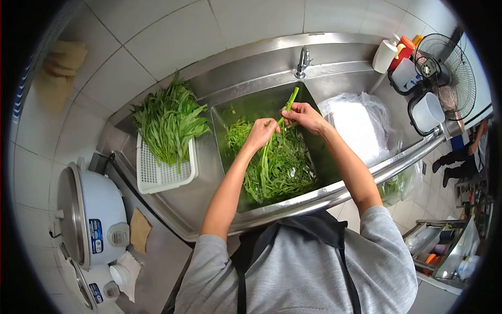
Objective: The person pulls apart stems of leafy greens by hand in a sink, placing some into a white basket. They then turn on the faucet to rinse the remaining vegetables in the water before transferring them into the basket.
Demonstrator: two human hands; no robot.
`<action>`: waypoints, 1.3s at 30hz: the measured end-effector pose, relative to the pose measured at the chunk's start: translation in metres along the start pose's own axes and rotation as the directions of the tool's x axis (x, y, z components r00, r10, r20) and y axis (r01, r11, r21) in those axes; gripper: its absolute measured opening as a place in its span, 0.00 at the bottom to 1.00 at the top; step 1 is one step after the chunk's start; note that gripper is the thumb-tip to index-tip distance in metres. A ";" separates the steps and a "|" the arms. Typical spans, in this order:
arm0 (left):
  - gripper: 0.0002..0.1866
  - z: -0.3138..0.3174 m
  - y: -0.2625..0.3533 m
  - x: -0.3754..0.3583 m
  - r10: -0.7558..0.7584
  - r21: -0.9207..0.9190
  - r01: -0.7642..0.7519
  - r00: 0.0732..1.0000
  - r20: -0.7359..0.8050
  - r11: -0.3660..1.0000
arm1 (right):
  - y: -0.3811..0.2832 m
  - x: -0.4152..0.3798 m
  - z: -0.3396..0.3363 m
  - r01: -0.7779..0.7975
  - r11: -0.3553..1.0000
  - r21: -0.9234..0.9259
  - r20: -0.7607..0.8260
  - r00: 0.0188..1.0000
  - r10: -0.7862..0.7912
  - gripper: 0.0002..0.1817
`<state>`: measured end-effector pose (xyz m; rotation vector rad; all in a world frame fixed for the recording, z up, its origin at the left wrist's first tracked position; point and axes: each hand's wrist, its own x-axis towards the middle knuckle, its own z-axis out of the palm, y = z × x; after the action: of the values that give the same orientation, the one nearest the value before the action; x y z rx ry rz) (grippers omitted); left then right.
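Over the sink basin [328, 162], my left hand [263, 134] is closed around a long green vegetable stem [295, 95]. My right hand [305, 117] pinches the same stem a little higher, close beside the left. The stem's cut end points up toward the faucet, and leafy parts trail down below my hands. Beneath them, a mass of loose leafy greens [272, 175] lies in the basin. On the left, a white perforated basket [166, 179] stands on the steel counter with a bunch of long-leaved greens [170, 125] heaped in it.
A faucet [302, 63] rises behind the basin. Clear plastic [358, 125] lies on the right counter, near bottles [386, 54], a fan [454, 73] and hanging containers [428, 111]. Rice cookers [99, 214] stand at the left. Another person [468, 159] is at the far right.
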<state>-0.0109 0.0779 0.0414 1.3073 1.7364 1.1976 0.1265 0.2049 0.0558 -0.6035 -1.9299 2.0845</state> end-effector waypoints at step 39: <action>0.14 0.096 -0.024 0.118 -0.161 -0.294 0.136 0.985 -0.062 0.946 | 0.028 0.162 -0.234 -0.076 0.354 -0.932 -0.186 0.939 -0.289 0.25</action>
<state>0.0304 0.2151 -0.0138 0.9488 1.6134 1.3757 0.0917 0.4823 -0.0040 -0.8843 -2.6954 0.4685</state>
